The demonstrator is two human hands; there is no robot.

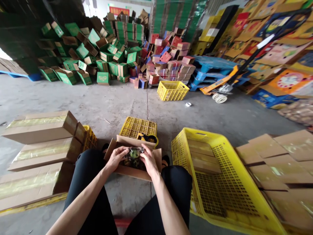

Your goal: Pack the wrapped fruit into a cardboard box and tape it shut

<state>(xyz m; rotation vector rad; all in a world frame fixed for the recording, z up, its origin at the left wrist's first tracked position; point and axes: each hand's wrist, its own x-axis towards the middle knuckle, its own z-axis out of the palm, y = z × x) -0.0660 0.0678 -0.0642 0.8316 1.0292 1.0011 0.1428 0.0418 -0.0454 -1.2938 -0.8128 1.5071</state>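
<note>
Both my hands close on a clear packet of dark and green produce (pixel 133 156), my left hand (pixel 116 158) gripping its left end and my right hand (pixel 148 160) its right end, fingers curled over the top. The packet sits inside an open cardboard box (pixel 132 172) between my knees. Just beyond the box lies a small yellow crate (pixel 137 126) with a tape dispenser (pixel 147 137) at its near edge. To the right of my grip stands a large yellow crate (pixel 221 178); to the left, taped cardboard boxes (pixel 41 147) are stacked. Far ahead lie heaps of green cartons (pixel 97 55).
</note>
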